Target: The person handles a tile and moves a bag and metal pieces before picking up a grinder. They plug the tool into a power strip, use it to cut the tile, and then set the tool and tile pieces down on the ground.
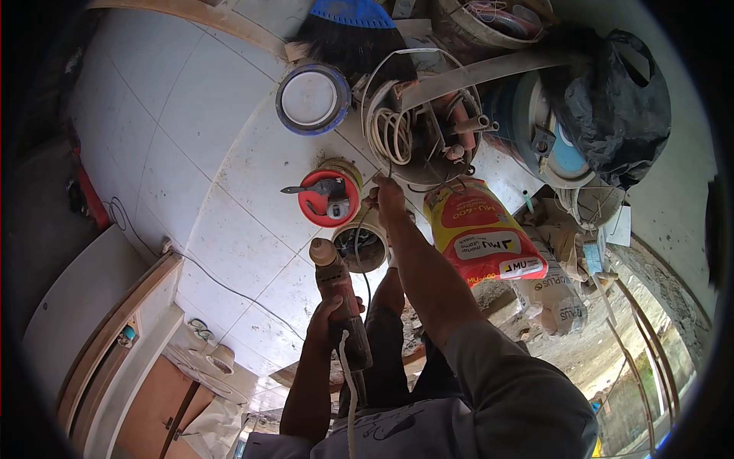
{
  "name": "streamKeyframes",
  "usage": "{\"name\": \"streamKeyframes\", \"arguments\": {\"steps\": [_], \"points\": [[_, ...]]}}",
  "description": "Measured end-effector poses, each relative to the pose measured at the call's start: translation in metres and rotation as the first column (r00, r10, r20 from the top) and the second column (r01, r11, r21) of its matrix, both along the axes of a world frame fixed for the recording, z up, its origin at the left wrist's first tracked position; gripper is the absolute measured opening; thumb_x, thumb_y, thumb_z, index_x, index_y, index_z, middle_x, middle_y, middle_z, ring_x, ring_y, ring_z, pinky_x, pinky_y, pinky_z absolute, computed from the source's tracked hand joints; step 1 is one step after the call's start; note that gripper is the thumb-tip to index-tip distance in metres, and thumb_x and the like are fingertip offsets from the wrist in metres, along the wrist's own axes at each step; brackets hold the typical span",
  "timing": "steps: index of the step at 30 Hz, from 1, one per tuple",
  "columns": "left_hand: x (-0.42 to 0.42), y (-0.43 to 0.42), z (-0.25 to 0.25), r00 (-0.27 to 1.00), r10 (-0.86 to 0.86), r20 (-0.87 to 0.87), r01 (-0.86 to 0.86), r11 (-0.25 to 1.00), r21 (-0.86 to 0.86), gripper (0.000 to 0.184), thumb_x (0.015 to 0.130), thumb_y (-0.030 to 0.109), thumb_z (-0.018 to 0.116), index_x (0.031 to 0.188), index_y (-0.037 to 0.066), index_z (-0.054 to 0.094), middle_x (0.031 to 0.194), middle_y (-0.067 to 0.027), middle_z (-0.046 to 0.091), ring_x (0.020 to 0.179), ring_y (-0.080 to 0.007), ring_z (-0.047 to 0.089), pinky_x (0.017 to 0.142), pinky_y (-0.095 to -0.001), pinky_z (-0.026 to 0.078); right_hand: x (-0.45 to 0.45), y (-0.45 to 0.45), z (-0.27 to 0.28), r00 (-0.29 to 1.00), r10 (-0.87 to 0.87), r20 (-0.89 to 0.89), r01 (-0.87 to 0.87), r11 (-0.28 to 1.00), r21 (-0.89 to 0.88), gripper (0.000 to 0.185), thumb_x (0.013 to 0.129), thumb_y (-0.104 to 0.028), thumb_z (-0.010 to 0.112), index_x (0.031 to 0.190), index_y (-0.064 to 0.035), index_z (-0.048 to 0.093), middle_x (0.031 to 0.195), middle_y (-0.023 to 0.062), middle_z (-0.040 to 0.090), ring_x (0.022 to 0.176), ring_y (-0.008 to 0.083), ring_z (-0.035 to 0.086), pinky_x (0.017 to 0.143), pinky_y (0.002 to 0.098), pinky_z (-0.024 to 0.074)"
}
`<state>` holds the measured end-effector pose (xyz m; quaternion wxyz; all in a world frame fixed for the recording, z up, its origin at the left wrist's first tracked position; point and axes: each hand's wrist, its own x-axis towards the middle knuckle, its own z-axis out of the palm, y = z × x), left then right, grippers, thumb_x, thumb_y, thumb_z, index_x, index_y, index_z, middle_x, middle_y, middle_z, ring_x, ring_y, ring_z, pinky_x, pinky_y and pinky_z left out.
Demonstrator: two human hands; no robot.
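Note:
My left hand is wrapped round the body of a red and black power tool with a tan round end, held below the red-topped tub. My right hand reaches up to the rim of a bucket packed with coiled cable and metal tools; its fingers are closed at a thin dark cord, though the grip is partly hidden. A small open bucket with dark items inside stands between my hands. Left of my right hand, a red lid carries a trowel-like tool and a grey piece.
A blue-rimmed paint pail stands at upper centre. To the right lie a yellow and red mortar bag, a large blue-white bucket and a black plastic bag. A cable crosses the tiled floor. A wooden frame is at left.

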<state>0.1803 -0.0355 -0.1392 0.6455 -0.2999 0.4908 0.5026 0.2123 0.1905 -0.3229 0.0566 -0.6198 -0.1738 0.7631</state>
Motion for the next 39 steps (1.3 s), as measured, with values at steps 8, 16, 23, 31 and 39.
{"name": "streamKeyframes", "arguments": {"steps": [8, 16, 23, 31, 39], "points": [[0.012, 0.03, 0.046, 0.977, 0.214, 0.011, -0.211, 0.948, 0.238, 0.061, 0.083, 0.042, 0.061, 0.121, -0.004, 0.047, 0.1, -0.0176, 0.062, 0.092, -0.0278, 0.064, 0.082, -0.0376, 0.053, 0.056, -0.003, 0.211, 0.909, 0.389, -0.15, -0.337, 0.898, 0.283, 0.025, 0.095, -0.024, 0.05, 0.099, -0.0009, 0.059, 0.058, -0.0004, 0.048, 0.049, 0.0072, 0.044, 0.049, 0.0242, 0.0399], [-0.001, 0.064, 0.086, 0.959, 0.256, 0.119, -0.282, 0.839, 0.466, 0.066, 0.082, 0.046, 0.059, 0.124, -0.003, 0.046, 0.1, -0.0151, 0.063, 0.088, -0.0268, 0.066, 0.102, -0.0509, 0.04, 0.142, -0.078, 0.292, 0.838, 0.538, -0.094, -0.406, 0.728, 0.552, 0.023, 0.097, -0.021, 0.05, 0.102, -0.0012, 0.06, 0.073, 0.0032, 0.058, 0.059, 0.0095, 0.055, 0.055, 0.0252, 0.0448], [0.006, 0.076, 0.11, 0.974, 0.156, 0.165, -0.219, 0.839, 0.499, 0.068, 0.081, 0.052, 0.058, 0.12, -0.003, 0.048, 0.096, -0.0126, 0.062, 0.084, -0.0229, 0.065, 0.097, -0.0509, 0.043, 0.17, -0.151, 0.313, 0.591, 0.785, 0.186, -0.661, 0.338, 0.67, 0.021, 0.092, -0.021, 0.056, 0.099, -0.0016, 0.061, 0.081, 0.0107, 0.064, 0.073, 0.0229, 0.066, 0.067, 0.0353, 0.0515], [0.025, 0.036, 0.16, 0.972, -0.221, 0.075, 0.135, 0.795, 0.591, 0.065, 0.082, 0.051, 0.057, 0.115, -0.005, 0.051, 0.093, -0.0142, 0.061, 0.08, -0.0222, 0.064, 0.067, -0.0333, 0.057, 0.206, -0.143, 0.282, 0.724, 0.037, -0.689, -0.18, 0.974, -0.137, 0.095, 0.084, -0.078, 0.03, 0.14, -0.0016, 0.036, 0.12, 0.0167, 0.057, 0.111, 0.0253, 0.056, 0.096, 0.0413, 0.0428], [0.047, -0.088, 0.262, 0.971, -0.227, 0.07, 0.129, 0.751, 0.647, 0.072, 0.083, 0.047, 0.056, 0.124, -0.01, 0.042, 0.097, -0.0195, 0.059, 0.074, -0.0274, 0.064, 0.072, -0.0346, 0.057, 0.129, -0.168, 0.316, 0.627, -0.655, -0.422, 0.61, 0.75, -0.257, 0.054, 0.095, -0.05, 0.043, 0.103, 0.003, 0.048, 0.088, 0.0136, 0.058, 0.069, 0.0262, 0.056, 0.069, 0.0398, 0.0507]]}}
